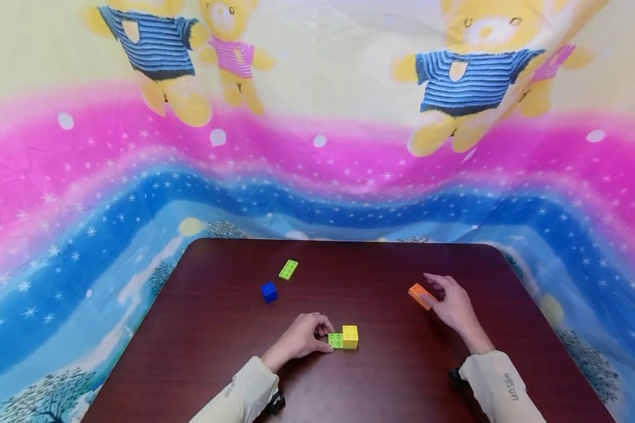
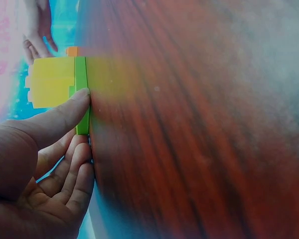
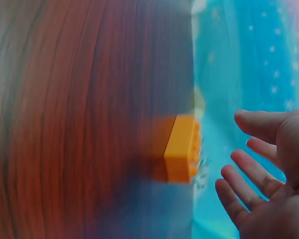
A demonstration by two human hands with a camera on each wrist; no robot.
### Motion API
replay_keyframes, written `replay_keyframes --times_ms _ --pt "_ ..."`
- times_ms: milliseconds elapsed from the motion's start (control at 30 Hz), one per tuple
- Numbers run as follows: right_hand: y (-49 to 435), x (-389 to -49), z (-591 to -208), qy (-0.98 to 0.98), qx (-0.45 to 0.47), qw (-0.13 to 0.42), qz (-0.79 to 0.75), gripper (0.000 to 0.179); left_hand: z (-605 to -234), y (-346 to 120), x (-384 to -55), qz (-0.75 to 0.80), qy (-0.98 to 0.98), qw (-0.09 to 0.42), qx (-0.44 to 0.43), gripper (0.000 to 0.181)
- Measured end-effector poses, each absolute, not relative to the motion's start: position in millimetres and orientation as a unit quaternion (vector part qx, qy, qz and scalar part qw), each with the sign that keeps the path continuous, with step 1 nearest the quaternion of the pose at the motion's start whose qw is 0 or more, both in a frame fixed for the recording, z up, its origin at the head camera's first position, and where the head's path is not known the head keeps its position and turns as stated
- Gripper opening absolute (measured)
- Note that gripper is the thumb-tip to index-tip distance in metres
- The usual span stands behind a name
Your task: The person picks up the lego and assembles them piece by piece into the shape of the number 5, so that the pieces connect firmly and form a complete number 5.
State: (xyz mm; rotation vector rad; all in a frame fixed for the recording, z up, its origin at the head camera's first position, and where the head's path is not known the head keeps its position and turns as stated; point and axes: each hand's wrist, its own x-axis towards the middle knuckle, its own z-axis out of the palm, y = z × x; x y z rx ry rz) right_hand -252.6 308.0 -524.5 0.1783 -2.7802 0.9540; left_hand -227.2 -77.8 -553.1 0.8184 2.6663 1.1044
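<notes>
Thumb and fingers of my left hand pinch the left end of a flat green building plate. A yellow building brick sits on the plate's right half, its studs facing up. In the left wrist view the thumb lies along the edge of the green plate, below the yellow brick. My right hand hovers by an orange building brick lying on the table. The right wrist view has this hand with fingers spread, apart from the orange brick.
A small blue brick and a light green plate lie at the back left of the dark wooden table. A printed cloth with bears hangs beyond the table's far edge.
</notes>
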Motion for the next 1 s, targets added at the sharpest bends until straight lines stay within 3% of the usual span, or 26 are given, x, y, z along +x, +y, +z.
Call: replay_keyframes --times_ms 367,1000 --pt "326 -253 -543 -0.947 0.019 0.028 0.319 0.057 -553 -79 -227 0.365 0.889 0.074 0.269 0.030" --pt "328 -257 -543 -0.954 0.010 0.004 0.300 0.046 -552 -78 -226 0.364 0.888 0.069 0.273 0.029"
